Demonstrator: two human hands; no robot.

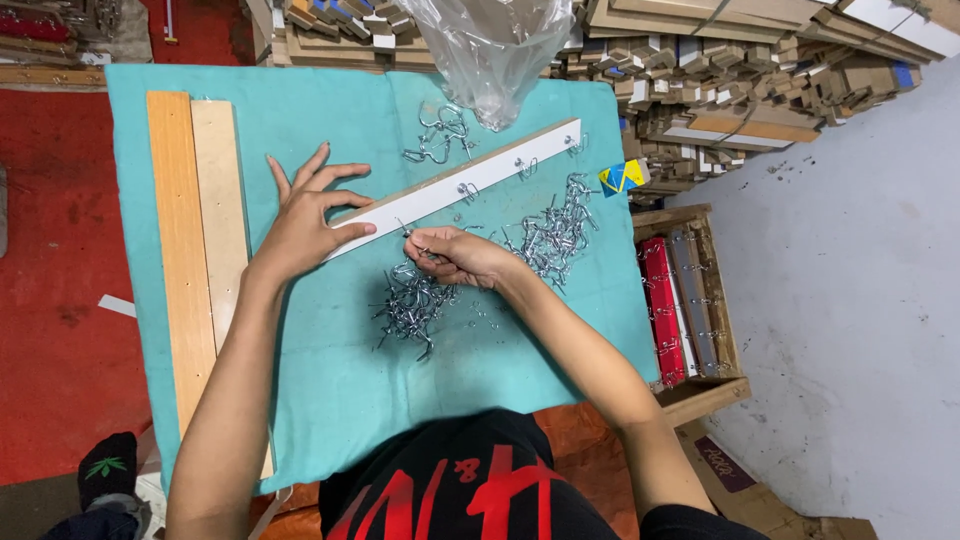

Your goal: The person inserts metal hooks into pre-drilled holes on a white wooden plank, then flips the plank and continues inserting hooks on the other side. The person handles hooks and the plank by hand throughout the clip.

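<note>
the left hand (305, 215) lies flat with fingers spread wide, pressing down on the near end of a long white strip (455, 185) that runs from the middle of the teal cloth (330, 380) out toward two o'clock. it grips nothing, it just pins the strip in place. the right hand (455, 258) sits just beside it at about three o'clock from the left, fingers curled and pinched at the tips on a small metal hook (404, 230), held right at the lower edge of the strip. the hook is thin and partly hidden by the fingertips, so i cannot tell its exact shape.

a few hooks already stand along the strip toward its far end. a tangled pile of metal hooks (412, 305) lies on the cloth directly below the right hand, at six o'clock from it. a second heap (555, 230) spreads at three o'clock, touching the wrist side of that hand, and a smaller cluster (440, 135) sits beyond the strip at twelve o'clock, under a clear plastic bag (495, 55). two wooden slats (200, 230), one orange-brown and one pale, lie side by side along the cloth's left edge at nine o'clock. stacks of wooden pieces (720, 70) fill the far right, and a crate (690, 300) holds red and grey strips at three o'clock, off the cloth.
</note>
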